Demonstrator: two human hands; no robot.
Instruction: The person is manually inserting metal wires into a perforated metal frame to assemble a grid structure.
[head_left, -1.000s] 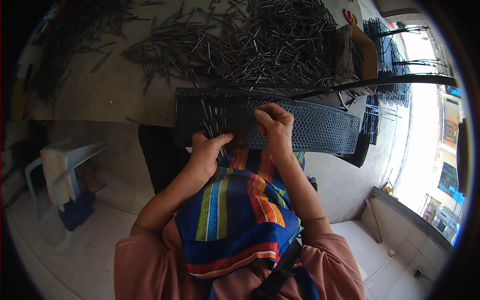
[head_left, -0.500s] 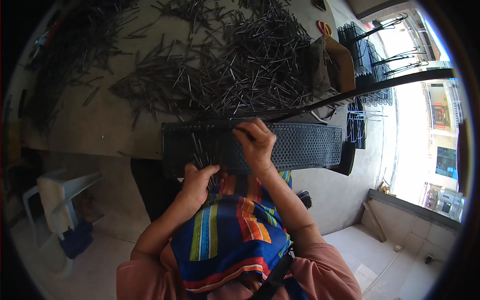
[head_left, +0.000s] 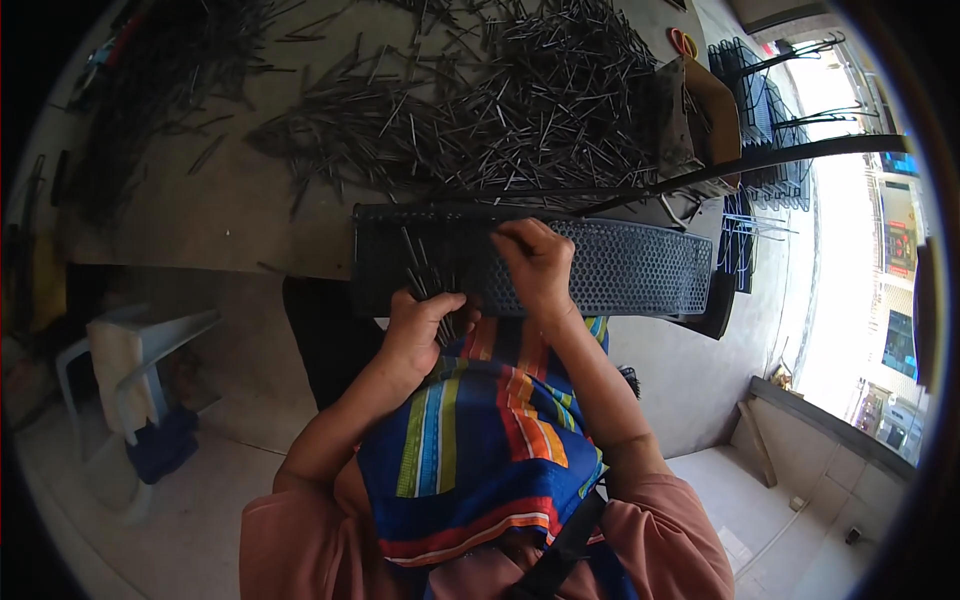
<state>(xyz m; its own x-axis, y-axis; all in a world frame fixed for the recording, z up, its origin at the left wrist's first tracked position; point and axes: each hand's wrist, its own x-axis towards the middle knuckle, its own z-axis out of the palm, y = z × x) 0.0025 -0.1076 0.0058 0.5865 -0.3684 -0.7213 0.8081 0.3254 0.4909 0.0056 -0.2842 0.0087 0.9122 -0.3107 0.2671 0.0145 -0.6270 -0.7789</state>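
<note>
Left hand (head_left: 418, 325) grips thin dark rods (head_left: 422, 262); right hand (head_left: 541, 262) pinches, contents unclear; long dark perforated panel (head_left: 630, 265) beneath; rod heap (head_left: 500, 120) beyond.

The left hand (head_left: 413, 326) grips thin dark rods (head_left: 416, 262).

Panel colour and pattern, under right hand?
Panel: dark grey to black, densely perforated; best in the head view.

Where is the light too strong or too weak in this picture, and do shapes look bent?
Head view: outdoor glare whitens the opening at right; head view: the black perforated panel shows clear holes at right, but its left part, by the left hand, is dark; head view: its far edge looks curved, perhaps by the lens.
</note>
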